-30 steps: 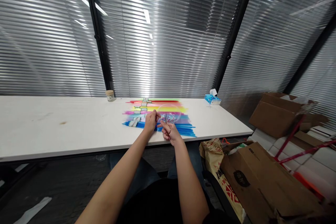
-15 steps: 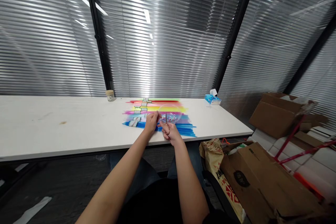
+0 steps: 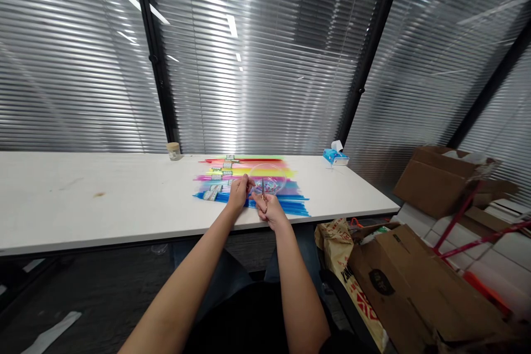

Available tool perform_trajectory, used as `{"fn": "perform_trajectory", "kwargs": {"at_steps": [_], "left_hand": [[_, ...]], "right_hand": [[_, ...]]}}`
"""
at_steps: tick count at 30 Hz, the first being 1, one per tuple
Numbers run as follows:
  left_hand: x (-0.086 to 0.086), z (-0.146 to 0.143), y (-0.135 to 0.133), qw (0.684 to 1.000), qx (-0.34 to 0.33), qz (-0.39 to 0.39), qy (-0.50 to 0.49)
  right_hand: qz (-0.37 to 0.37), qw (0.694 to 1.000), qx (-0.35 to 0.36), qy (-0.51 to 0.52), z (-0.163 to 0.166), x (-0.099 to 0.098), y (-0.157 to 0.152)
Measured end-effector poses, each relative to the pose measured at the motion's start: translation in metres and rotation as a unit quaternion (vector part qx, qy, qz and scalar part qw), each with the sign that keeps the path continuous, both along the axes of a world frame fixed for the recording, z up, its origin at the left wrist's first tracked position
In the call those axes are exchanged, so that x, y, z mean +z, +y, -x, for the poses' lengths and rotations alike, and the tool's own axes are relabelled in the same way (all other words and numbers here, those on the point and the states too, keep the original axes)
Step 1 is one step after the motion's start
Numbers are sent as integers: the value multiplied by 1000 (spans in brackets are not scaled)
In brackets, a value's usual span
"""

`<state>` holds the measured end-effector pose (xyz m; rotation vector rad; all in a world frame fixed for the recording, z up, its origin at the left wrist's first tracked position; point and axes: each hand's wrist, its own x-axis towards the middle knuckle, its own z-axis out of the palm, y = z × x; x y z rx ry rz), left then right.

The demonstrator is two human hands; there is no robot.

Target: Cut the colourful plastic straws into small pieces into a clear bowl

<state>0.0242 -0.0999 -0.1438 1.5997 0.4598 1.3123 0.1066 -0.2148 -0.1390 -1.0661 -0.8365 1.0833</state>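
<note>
My right hand (image 3: 270, 210) is closed around a pair of scissors (image 3: 263, 191), whose blades point away from me. Just left of it, my left hand (image 3: 239, 191) pinches something too small to make out. Beyond the hands stands a clear round bowl (image 3: 281, 175) with small colourful bits in it. Under and around both lie bundles of thin coloured strands, among them blue strands (image 3: 294, 206), yellow strands (image 3: 249, 171) and red strands (image 3: 213, 161). Patterned bands (image 3: 212, 194) wrap the bundles near their left ends.
On the white table (image 3: 136, 199) a small jar with a tan lid (image 3: 173, 150) stands at the back left. A blue tissue pack (image 3: 336, 156) lies at the back right. Cardboard boxes (image 3: 415, 282) and a printed paper sack (image 3: 342, 257) crowd the floor at right.
</note>
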Motion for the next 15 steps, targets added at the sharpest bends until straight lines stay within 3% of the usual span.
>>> {"fn": "perform_trajectory", "kwargs": {"at_steps": [8, 15], "left_hand": [[2, 0, -2, 1000, 19, -8, 3], [3, 1, -4, 1000, 18, -12, 23]], "right_hand": [[12, 999, 41, 5, -1, 2, 0], [4, 999, 33, -7, -1, 1, 1]]}}
